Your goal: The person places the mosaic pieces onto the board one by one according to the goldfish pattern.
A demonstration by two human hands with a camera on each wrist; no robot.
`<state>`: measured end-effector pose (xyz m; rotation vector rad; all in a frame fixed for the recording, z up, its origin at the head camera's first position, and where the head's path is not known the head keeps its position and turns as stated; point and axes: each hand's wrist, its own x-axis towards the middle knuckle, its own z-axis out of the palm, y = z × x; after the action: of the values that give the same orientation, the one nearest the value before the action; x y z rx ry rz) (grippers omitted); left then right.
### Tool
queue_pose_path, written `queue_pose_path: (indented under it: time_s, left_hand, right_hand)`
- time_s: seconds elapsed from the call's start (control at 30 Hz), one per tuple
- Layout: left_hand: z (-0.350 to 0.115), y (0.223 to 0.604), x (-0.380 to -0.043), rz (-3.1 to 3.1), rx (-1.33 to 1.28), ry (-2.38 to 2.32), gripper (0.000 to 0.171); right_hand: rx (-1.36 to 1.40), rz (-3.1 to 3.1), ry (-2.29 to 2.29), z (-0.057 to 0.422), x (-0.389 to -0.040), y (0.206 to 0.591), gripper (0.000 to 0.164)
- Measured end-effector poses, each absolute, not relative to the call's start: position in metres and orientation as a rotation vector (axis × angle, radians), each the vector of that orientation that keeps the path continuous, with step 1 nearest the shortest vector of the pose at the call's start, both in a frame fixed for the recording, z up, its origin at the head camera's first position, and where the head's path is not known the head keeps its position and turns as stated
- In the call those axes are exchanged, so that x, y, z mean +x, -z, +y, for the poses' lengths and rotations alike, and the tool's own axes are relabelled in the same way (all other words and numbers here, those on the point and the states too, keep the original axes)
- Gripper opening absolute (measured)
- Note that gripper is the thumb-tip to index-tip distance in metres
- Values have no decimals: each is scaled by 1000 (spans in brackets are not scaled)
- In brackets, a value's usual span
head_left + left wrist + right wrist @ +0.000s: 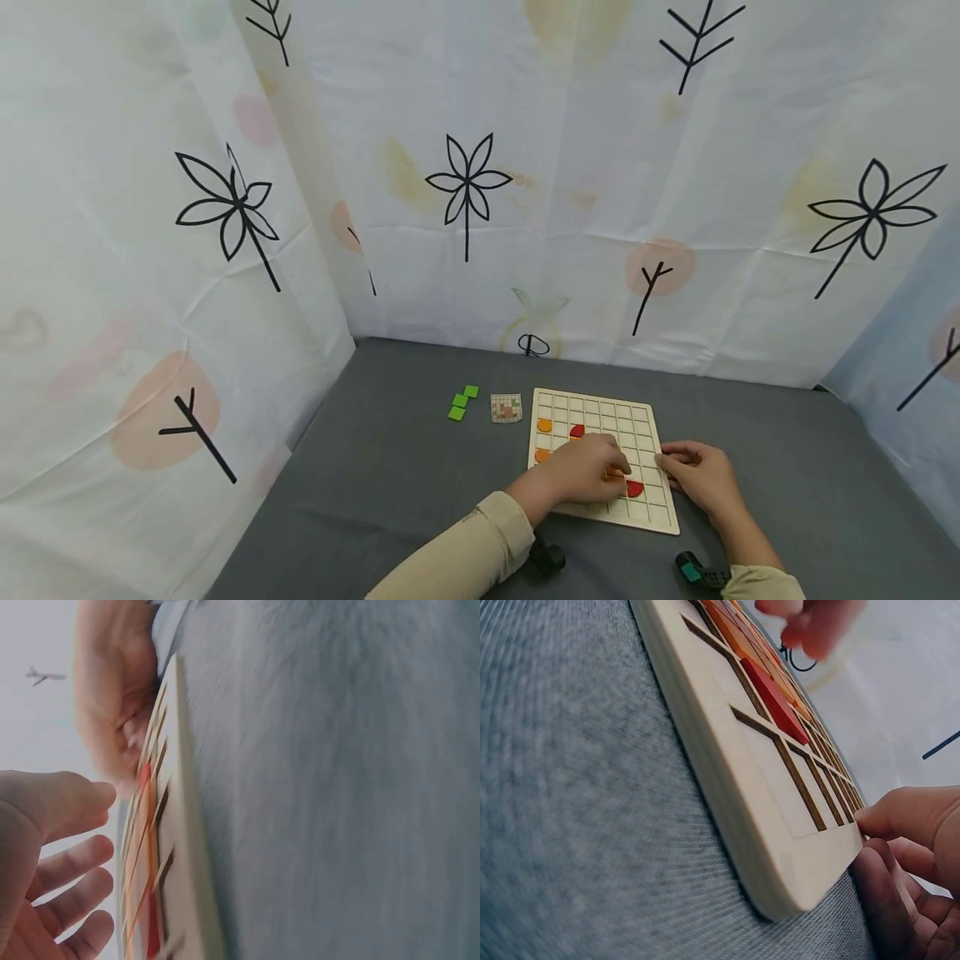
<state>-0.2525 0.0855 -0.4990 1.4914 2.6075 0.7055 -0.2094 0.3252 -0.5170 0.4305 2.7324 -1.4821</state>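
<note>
A light wooden grid board [637,408] lies on the grey table, holding red and orange pieces in some of its cells. My left hand [585,468] hovers over the board's middle and hides part of it. In the left wrist view its thumb and fingers are spread apart with nothing between them. A red piece [634,488] sits by the fingertips. At the board's right edge, my right hand [701,477] pinches the rim, thumb on top and fingers below, as the right wrist view shows. Orange pieces [544,425] and another red piece [577,431] sit farther left.
Several green square pieces [460,401] lie left of the board. Beside them is a small printed pattern card [506,408]. A patterned white cloth [570,275] stands behind the table. Dark wrist devices [549,557] show near both sleeves.
</note>
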Motion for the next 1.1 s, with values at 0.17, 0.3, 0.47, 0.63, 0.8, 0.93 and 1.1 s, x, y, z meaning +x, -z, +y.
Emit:
queue_pose_path:
  time_s: [0.17,0.3,0.47,0.63,0.8,0.93,1.1]
  left_hand:
    - [47,496,-264,2596,1364,-901,21]
    - [10,504,-278,2634,1193,-1037,23]
    - [-38,509,-290,2768,981,-1093,26]
    - [-79,515,-298,2887,808,-1126,26]
    - [-108,521,-302,2980,639,-1171,32]
    - [-119,524,-302,3054,505,-1177,36]
    - [-123,525,-302,3114,324,-1143,41]
  right_hand:
    - [434,2742,1472,324,-211,518,43]
    - [423,2727,1472,326,-211,518,43]
    - [420,2722,1475,327,-211,517,44]
    - [423,2719,1485,328,-212,518,44]
    - [422,2713,1490,328,-211,518,44]
    - [441,2710,1483,328,-210,518,43]
    - [440,2731,1474,327,-210,518,42]
